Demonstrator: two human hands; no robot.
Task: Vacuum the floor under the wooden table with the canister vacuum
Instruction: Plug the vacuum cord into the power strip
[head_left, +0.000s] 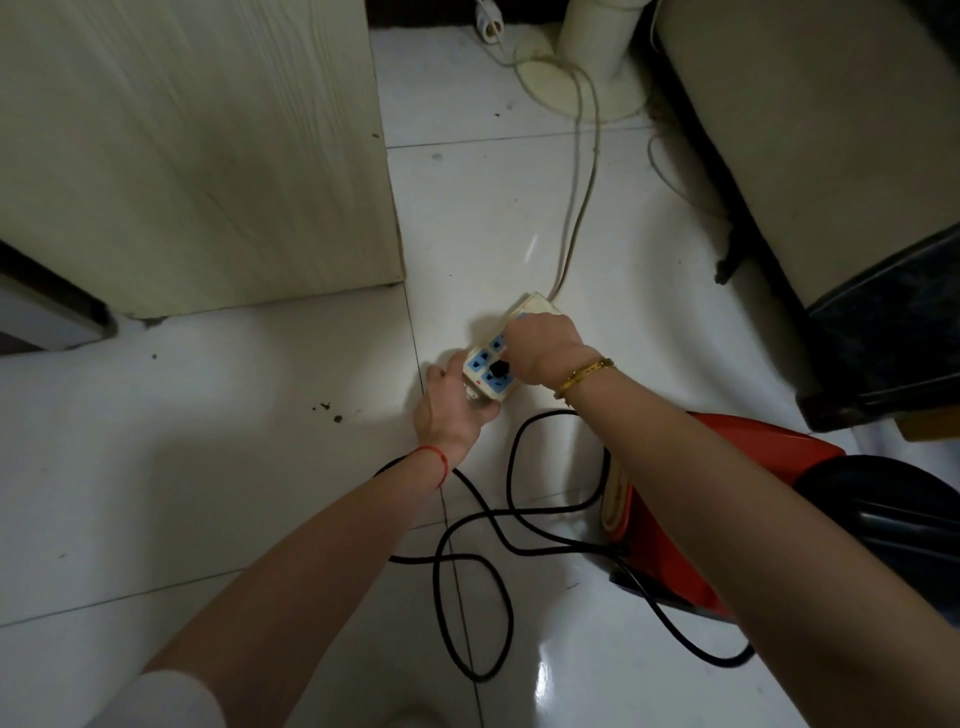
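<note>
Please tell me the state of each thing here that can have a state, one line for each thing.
power strip: on the floor, near end lifted, red light on
black plug: at a socket of the strip; fully in or not, cannot tell
black cord: loose, in loops on the floor
red vacuum: standing on the floor
left hand: holds the strip's end
right hand: holds the plug

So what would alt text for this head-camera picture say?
Two hands work at a white power strip on a tiled floor: the left hand holds its end, the right hand grips a black plug. A black cord loops toward a red canister vacuum.
</note>
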